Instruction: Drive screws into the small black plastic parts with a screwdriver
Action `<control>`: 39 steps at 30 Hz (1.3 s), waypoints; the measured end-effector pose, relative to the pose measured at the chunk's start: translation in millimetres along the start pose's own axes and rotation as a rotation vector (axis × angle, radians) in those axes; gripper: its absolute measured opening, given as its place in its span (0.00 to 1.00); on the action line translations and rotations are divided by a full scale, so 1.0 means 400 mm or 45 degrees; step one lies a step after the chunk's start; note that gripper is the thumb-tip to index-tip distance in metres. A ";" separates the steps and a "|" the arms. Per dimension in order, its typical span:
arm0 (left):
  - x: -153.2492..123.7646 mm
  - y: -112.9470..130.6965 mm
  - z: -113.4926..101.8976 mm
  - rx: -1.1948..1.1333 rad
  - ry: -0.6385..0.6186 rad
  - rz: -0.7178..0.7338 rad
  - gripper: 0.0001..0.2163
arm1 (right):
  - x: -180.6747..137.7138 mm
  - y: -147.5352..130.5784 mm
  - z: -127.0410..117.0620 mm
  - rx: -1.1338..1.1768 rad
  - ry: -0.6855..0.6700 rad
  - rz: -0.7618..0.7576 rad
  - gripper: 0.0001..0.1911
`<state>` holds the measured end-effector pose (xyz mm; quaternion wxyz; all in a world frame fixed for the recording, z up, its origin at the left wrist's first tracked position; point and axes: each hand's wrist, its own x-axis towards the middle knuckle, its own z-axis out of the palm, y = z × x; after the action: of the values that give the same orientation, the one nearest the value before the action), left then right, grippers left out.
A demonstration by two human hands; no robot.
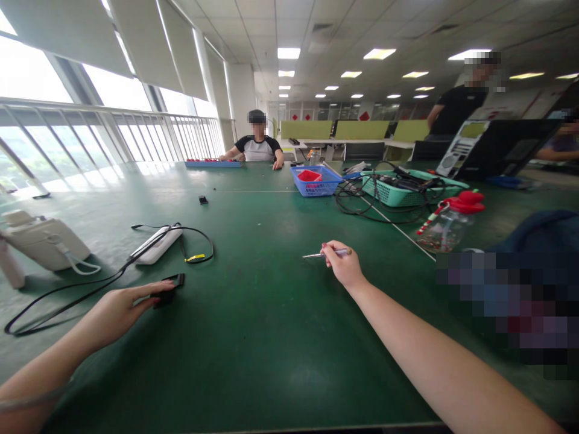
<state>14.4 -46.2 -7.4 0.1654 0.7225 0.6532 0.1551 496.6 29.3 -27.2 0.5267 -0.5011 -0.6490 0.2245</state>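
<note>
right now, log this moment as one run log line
left hand: touching black object; right hand: holding pen-like tool; white box: beyond left hand; table: green

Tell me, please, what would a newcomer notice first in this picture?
Probably the right hand, which holds a slim tool near the middle of the green table, while the left hand touches a small black object at the left. Next, a bottle with a bright red lid is at the right, in front of a green basket of black cables.
</note>
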 end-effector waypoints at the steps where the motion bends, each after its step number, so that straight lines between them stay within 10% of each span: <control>1: 0.000 0.000 0.001 0.009 -0.006 0.022 0.23 | 0.000 0.001 0.000 0.000 0.003 0.001 0.18; 7: 0.020 0.016 -0.014 0.211 0.199 -0.032 0.23 | 0.002 0.005 0.001 0.001 -0.004 -0.003 0.18; 24: 0.082 0.014 -0.029 0.115 -0.038 0.119 0.20 | -0.001 -0.007 -0.001 0.036 -0.033 0.031 0.17; 33: 0.066 -0.005 -0.026 0.438 0.224 -0.056 0.26 | 0.000 0.002 0.000 0.023 -0.023 0.007 0.17; 39: 0.012 -0.023 -0.001 0.357 0.151 0.267 0.22 | 0.001 0.006 0.002 -0.004 -0.039 -0.004 0.17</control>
<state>6.6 -40.5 -10.9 0.0073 0.7920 0.5982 0.1214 496.8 30.9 -29.1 0.5164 -0.4974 -0.6579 0.2304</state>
